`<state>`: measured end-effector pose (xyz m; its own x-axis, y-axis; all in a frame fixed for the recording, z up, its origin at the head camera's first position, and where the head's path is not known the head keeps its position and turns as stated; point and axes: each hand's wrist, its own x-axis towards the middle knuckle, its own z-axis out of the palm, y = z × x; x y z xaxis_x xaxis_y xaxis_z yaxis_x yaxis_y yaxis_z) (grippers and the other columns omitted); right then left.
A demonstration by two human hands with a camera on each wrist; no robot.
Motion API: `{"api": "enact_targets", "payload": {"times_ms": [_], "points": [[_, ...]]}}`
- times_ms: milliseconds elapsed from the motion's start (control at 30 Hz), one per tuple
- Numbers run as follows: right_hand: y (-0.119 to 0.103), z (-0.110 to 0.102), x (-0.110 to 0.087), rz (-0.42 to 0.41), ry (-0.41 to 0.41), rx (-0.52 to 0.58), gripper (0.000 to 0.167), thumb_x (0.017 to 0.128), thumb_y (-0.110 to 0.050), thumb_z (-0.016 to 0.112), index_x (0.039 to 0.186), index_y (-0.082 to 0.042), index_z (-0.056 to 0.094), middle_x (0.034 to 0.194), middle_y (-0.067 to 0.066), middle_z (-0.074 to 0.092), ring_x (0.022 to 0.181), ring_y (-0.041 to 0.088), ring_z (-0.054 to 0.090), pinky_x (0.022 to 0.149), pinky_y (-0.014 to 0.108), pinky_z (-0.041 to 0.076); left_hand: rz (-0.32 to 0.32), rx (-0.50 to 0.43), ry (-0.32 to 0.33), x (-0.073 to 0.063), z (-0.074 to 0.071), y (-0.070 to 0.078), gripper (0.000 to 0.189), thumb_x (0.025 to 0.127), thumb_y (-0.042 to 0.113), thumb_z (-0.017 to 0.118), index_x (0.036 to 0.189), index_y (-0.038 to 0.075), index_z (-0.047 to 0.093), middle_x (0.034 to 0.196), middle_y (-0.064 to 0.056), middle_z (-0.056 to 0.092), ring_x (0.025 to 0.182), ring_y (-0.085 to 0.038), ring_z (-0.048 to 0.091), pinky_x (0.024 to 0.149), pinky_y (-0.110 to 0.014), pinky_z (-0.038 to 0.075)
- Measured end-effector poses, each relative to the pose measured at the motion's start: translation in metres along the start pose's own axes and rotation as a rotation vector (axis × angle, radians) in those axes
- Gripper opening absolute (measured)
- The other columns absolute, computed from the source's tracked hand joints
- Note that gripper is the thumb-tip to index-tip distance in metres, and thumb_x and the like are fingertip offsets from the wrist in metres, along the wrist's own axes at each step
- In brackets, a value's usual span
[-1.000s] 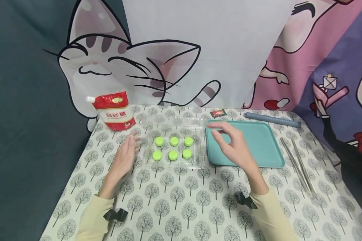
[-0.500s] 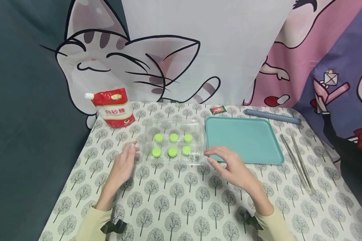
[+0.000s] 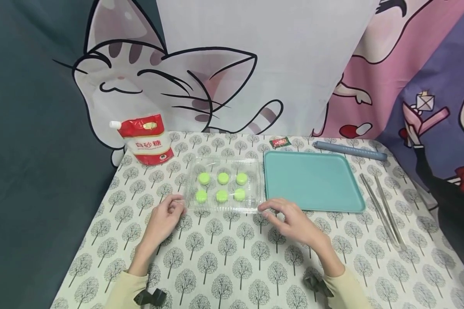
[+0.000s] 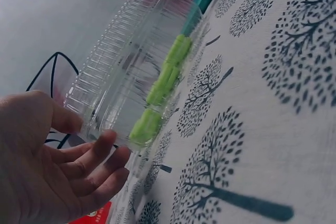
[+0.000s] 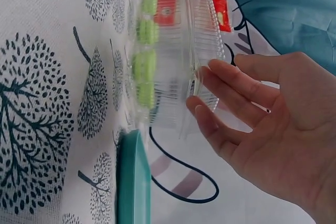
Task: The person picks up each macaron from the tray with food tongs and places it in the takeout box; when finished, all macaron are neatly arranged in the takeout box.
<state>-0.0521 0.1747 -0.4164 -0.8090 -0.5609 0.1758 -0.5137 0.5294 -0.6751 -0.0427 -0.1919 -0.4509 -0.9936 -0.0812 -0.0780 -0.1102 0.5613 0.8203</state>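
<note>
A clear plastic clamshell box [image 3: 224, 207] lies on the table with green macarons [image 3: 221, 196] in two rows. Its clear lid [image 4: 97, 72] is down over them; whether the rim is fully closed I cannot tell. My left hand [image 3: 164, 221] is at the box's near left corner, thumb and fingers loosely bent, fingertips touching the edge. At the near right corner, my right hand [image 3: 290, 221] touches the lid rim with its fingertips, the fingers relaxed. In the right wrist view the right fingertips [image 5: 202, 72] meet the lid's edge.
Right of the box lies a teal tray [image 3: 313, 182]. Metal tongs [image 3: 383, 210] are farther right. Behind the tray are a blue-grey rod [image 3: 349, 150] and a small red-green packet [image 3: 280, 142]. A red-and-white sugar pouch [image 3: 147, 141] stands at the back left.
The clear lid, standing raised behind the macarons, has come down over them. My right hand has moved down toward me; my left hand has shifted to the near left corner, its fingers bending.
</note>
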Motion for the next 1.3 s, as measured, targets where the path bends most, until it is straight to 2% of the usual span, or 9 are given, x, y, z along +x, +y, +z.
{"api": "enact_targets", "payload": {"times_ms": [100,300,433,533,633,867,1000,1100,1300], "points": [[0.004,0.002,0.001,0.03,0.012,0.037,0.02,0.099,-0.013,0.064,0.117,-0.009,0.071,0.122,0.003,0.073,0.109,0.019,0.068,0.092,0.044,0.06,-0.011,-0.009,-0.011,0.001,0.002,-0.001,0.028,0.104,0.025,0.055,0.125,0.009,0.063,0.088,-0.002,0.071,0.078,-0.014,0.062,0.084,-0.03,0.047],[0.011,0.017,0.006,0.118,0.115,0.171,0.016,0.091,-0.001,0.07,0.105,-0.009,0.071,0.106,0.006,0.075,0.091,0.024,0.071,0.083,0.032,0.063,-0.027,-0.038,-0.035,0.002,0.005,-0.001,0.02,0.104,0.026,0.053,0.113,0.01,0.061,0.084,-0.006,0.069,0.075,-0.017,0.061,0.076,-0.027,0.046],[0.01,0.025,0.011,0.194,0.167,0.231,0.018,0.088,0.002,0.072,0.101,-0.008,0.064,0.102,0.007,0.069,0.09,0.023,0.068,0.084,0.029,0.062,-0.042,-0.043,-0.039,0.002,0.007,0.0,0.016,0.103,0.023,0.053,0.109,0.01,0.059,0.083,-0.008,0.069,0.072,-0.016,0.061,0.072,-0.026,0.045],[0.009,0.027,0.013,0.277,0.18,0.272,0.024,0.087,0.001,0.073,0.105,-0.005,0.058,0.102,0.011,0.063,0.088,0.021,0.065,0.081,0.025,0.061,-0.049,-0.047,-0.043,0.002,0.008,0.0,0.015,0.103,0.022,0.052,0.108,0.01,0.059,0.084,-0.009,0.069,0.071,-0.015,0.06,0.069,-0.026,0.045],[0.01,0.028,0.013,0.378,0.165,0.335,0.031,0.088,-0.003,0.072,0.113,-0.002,0.052,0.102,0.013,0.058,0.085,0.02,0.063,0.077,0.023,0.06,-0.05,-0.049,-0.049,0.002,0.008,0.001,0.016,0.104,0.023,0.052,0.109,0.009,0.058,0.084,-0.009,0.069,0.071,-0.017,0.061,0.07,-0.027,0.045],[0.017,0.029,0.014,0.554,0.043,0.588,0.036,0.099,-0.013,0.061,0.124,0.005,0.044,0.097,0.017,0.062,0.079,0.026,0.068,0.075,0.035,0.064,-0.062,-0.129,-0.074,0.004,0.007,0.0,0.017,0.105,0.019,0.05,0.113,0.006,0.056,0.088,-0.013,0.07,0.079,-0.019,0.069,0.08,-0.027,0.056],[0.018,0.03,0.016,0.602,0.01,0.697,0.032,0.101,-0.015,0.056,0.124,0.005,0.045,0.094,0.016,0.065,0.078,0.023,0.067,0.075,0.032,0.062,-0.065,-0.146,-0.073,0.005,0.008,0.001,0.018,0.105,0.018,0.05,0.114,0.005,0.056,0.086,-0.011,0.071,0.078,-0.017,0.069,0.085,-0.03,0.055],[0.019,0.03,0.017,0.618,0.0,0.731,0.031,0.1,-0.015,0.057,0.121,0.006,0.046,0.092,0.016,0.065,0.076,0.022,0.065,0.071,0.028,0.06,-0.063,-0.134,-0.067,0.005,0.008,0.001,0.018,0.105,0.019,0.05,0.115,0.005,0.056,0.081,-0.007,0.071,0.076,-0.018,0.067,0.089,-0.033,0.048],[0.02,0.031,0.019,0.628,0.002,0.773,0.026,0.098,-0.013,0.058,0.114,0.005,0.049,0.086,0.012,0.065,0.072,0.02,0.063,0.067,0.026,0.058,-0.063,-0.129,-0.056,0.005,0.009,0.0,0.018,0.104,0.017,0.049,0.115,0.005,0.056,0.077,-0.006,0.071,0.075,-0.019,0.065,0.093,-0.036,0.045]]}}
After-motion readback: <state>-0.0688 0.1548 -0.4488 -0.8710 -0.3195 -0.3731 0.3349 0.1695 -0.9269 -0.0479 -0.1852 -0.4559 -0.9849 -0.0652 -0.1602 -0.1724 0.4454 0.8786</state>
